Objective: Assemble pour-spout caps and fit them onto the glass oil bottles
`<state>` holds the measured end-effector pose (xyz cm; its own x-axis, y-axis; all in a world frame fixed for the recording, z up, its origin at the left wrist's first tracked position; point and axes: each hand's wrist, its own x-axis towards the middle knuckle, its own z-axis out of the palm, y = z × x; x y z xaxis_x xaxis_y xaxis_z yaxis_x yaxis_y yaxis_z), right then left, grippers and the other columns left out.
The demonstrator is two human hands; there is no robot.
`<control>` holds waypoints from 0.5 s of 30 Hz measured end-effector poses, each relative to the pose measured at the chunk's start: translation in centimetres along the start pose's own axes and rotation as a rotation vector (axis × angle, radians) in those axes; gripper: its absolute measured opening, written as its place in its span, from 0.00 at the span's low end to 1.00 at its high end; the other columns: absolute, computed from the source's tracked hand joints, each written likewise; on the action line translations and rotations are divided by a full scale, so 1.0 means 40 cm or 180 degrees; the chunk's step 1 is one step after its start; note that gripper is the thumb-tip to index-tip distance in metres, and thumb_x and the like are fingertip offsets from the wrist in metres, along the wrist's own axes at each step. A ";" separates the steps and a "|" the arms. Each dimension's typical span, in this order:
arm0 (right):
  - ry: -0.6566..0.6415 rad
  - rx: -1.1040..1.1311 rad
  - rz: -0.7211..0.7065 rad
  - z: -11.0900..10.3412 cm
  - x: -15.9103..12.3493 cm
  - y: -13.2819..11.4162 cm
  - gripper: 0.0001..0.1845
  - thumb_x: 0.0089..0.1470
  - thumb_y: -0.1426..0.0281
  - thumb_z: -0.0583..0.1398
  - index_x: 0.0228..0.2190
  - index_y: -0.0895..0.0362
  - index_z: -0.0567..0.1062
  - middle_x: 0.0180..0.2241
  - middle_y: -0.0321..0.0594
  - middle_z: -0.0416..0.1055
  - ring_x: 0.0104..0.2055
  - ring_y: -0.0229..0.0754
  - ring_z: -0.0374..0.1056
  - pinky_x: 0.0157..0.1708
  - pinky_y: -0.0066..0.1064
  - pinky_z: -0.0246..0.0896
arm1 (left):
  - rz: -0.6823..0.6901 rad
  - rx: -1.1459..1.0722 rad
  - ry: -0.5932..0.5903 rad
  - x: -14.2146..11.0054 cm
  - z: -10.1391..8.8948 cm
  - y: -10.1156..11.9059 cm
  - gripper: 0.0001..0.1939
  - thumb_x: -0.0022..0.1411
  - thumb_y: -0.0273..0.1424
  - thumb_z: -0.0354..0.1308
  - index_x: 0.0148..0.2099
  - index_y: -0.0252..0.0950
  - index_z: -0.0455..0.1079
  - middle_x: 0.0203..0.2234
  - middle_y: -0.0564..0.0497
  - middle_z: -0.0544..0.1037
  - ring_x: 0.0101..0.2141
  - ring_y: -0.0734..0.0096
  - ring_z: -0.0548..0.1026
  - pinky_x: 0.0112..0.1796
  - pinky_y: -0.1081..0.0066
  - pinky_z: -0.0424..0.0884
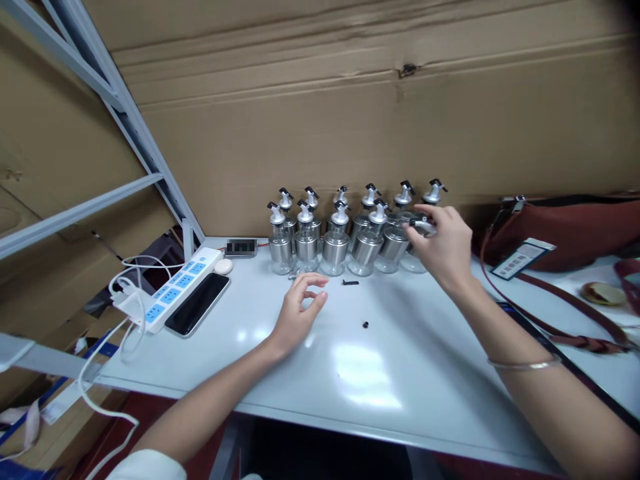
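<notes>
Two rows of glass bottles with metal sleeves (335,251) stand along the back of the table, most topped by silver pour spouts with black flaps (379,212). My right hand (445,243) pinches a silver pour spout with a dark end (423,227) between thumb and fingers, in front of the bottles at the right end. Whether that spout touches a bottle is hard to make out. In front of the left bottles, my left hand (300,308) hovers with thumb and fingers apart, holding nothing. Near it lie a small black strip (351,283) and a tiny black piece (365,325).
On the left are a white power strip (184,288) with cables, a black-screened phone (199,304), a round white object (223,267) and a small display (241,247). A brown bag (565,230) with strap lies at the right. Cardboard (320,120) stands behind; a metal frame (130,127) rises at left.
</notes>
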<state>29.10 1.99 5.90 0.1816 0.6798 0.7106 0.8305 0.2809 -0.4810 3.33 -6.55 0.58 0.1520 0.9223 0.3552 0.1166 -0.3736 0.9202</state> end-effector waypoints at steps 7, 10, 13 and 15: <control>-0.0257 -0.0209 -0.0073 0.018 0.015 0.055 0.06 0.50 0.69 0.59 0.33 0.54 0.73 0.35 0.47 0.73 0.37 0.51 0.68 0.36 0.41 0.60 | 0.0165 0.0190 0.0001 0.002 -0.009 0.006 0.06 0.62 0.29 0.52 0.42 0.37 0.68 0.44 0.46 0.70 0.48 0.67 0.68 0.44 0.71 0.67; -0.0405 0.0051 0.0033 -0.018 -0.002 0.050 0.03 0.49 0.68 0.61 0.31 0.52 0.72 0.30 0.45 0.75 0.33 0.51 0.67 0.34 0.41 0.58 | 0.0243 0.0361 -0.0024 -0.001 -0.012 0.006 0.10 0.61 0.27 0.53 0.46 0.38 0.66 0.45 0.46 0.69 0.47 0.67 0.69 0.44 0.69 0.68; -0.0332 0.0367 -0.0011 -0.064 -0.034 0.014 0.03 0.50 0.67 0.60 0.31 0.50 0.72 0.32 0.45 0.75 0.33 0.51 0.67 0.34 0.42 0.59 | 0.0513 0.0593 -0.0152 -0.006 -0.011 0.001 0.20 0.58 0.27 0.57 0.53 0.41 0.62 0.49 0.46 0.69 0.49 0.64 0.68 0.47 0.65 0.67; -0.0227 0.0553 -0.0003 -0.095 -0.055 -0.025 0.03 0.50 0.66 0.60 0.31 0.50 0.72 0.32 0.43 0.74 0.31 0.50 0.66 0.34 0.42 0.59 | 0.0644 0.0601 -0.0331 -0.010 -0.007 -0.001 0.26 0.57 0.29 0.60 0.56 0.42 0.58 0.53 0.45 0.67 0.54 0.62 0.65 0.51 0.61 0.65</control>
<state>29.88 -2.37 6.78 0.1379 0.7241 0.6758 0.7262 0.3900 -0.5661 2.99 -6.88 0.45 0.2894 0.8158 0.5008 0.2529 -0.5697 0.7820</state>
